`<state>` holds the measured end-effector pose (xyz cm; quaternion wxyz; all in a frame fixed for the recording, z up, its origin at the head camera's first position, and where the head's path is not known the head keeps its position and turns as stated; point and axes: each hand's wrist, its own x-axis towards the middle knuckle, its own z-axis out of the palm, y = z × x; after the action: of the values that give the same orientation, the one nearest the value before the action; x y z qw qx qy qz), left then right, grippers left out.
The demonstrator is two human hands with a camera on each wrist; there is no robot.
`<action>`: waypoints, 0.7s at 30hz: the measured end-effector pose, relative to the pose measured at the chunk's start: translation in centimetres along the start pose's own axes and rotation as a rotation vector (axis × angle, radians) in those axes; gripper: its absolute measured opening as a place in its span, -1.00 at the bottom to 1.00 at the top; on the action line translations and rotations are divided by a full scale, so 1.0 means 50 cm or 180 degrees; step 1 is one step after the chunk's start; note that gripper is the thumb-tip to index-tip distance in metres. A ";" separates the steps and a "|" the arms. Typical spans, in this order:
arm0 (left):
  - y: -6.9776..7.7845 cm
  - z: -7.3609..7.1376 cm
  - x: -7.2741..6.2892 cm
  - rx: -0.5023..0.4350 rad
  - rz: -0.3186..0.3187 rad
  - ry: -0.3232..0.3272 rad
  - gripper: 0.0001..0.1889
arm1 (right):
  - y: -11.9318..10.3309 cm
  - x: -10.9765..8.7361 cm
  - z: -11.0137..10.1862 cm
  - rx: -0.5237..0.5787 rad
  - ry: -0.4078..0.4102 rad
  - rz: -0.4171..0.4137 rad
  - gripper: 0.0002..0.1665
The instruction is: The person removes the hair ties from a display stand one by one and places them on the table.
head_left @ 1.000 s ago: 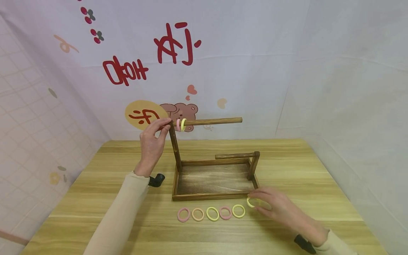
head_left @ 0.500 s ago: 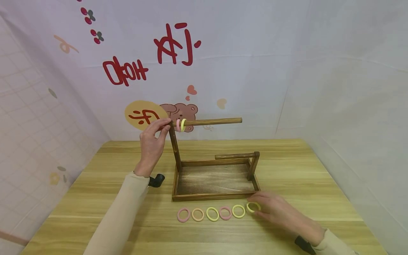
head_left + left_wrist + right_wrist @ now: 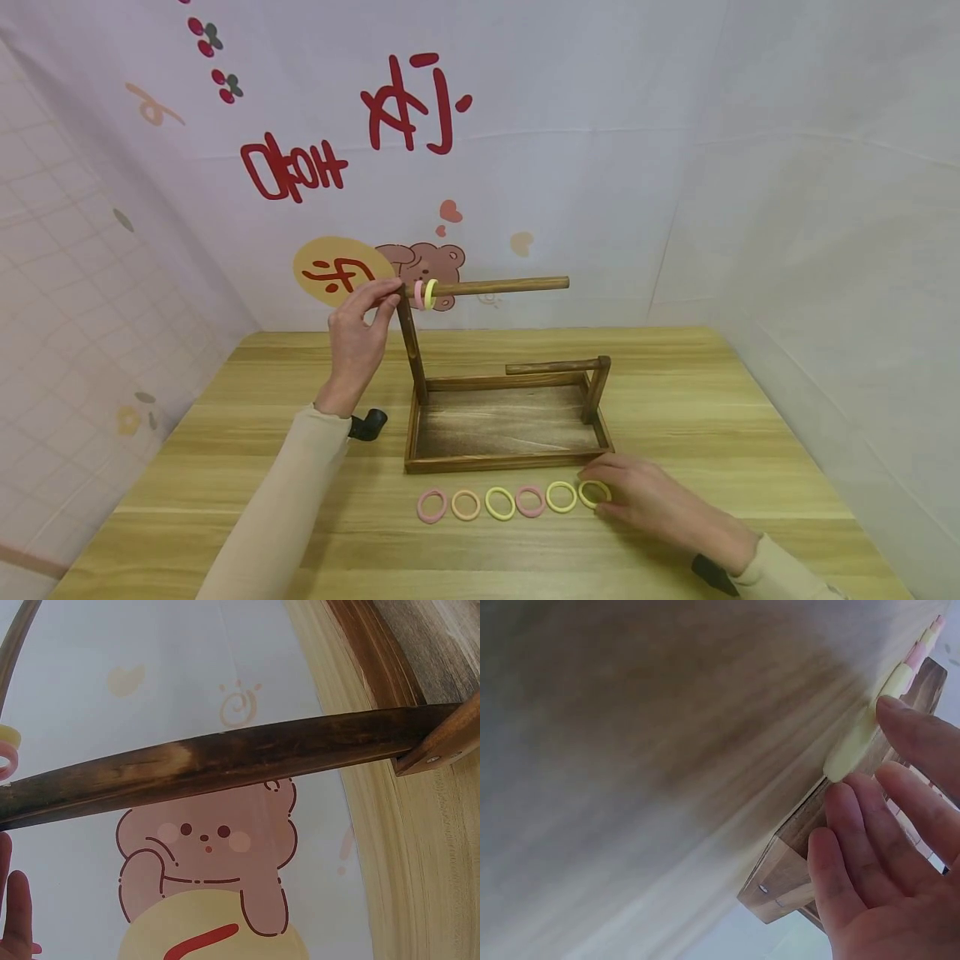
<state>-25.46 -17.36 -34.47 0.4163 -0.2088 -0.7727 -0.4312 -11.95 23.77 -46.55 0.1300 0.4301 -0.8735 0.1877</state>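
My left hand [image 3: 360, 337] holds the top of the tall post on a brown wooden stand [image 3: 498, 461], thumb and fingers at the corner. On the upper rod [image 3: 510, 285], close to that hand, hang a pink ring [image 3: 419, 295] and a yellow ring [image 3: 429, 302]. My right hand [image 3: 660, 504] pinches another yellow ring [image 3: 851, 750] between thumb and fingertips, against the table at the right end of a row. Further left in the row lie a yellow ring [image 3: 549, 498], a pink ring [image 3: 519, 502], a yellow-green ring [image 3: 490, 508], an orange ring [image 3: 453, 506] and a pink ring [image 3: 420, 508].
A shorter post with a lower rod [image 3: 551, 367] rises from the stand's right end, bearing no rings. The stand's tray floor [image 3: 502, 421] is bare. Behind the wooden table [image 3: 285, 367] hangs a white printed cloth [image 3: 585, 150].
My right hand has brought the yellow ring slightly nearer and down into line with the row; it was tilted before and lies flatter now. The left hand has stayed at the post.
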 end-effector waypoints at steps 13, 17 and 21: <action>-0.002 -0.002 0.001 0.0016 -0.0003 -0.0008 -0.77 | -0.005 0.031 -0.065 0.0025 0.0415 0.0195 -0.48; -0.002 -0.002 0.000 0.0026 -0.0021 -0.0018 -0.77 | -0.005 0.052 -0.082 0.0159 0.0610 0.0178 -0.50; -0.002 0.000 -0.001 0.0021 -0.0020 -0.0013 -0.76 | -0.007 0.076 -0.090 0.0287 0.0847 0.0168 -0.50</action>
<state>-25.48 -17.41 -34.54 0.4140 -0.2058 -0.7757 -0.4296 -13.66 22.88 -40.98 0.2202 0.3836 -0.8502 0.2854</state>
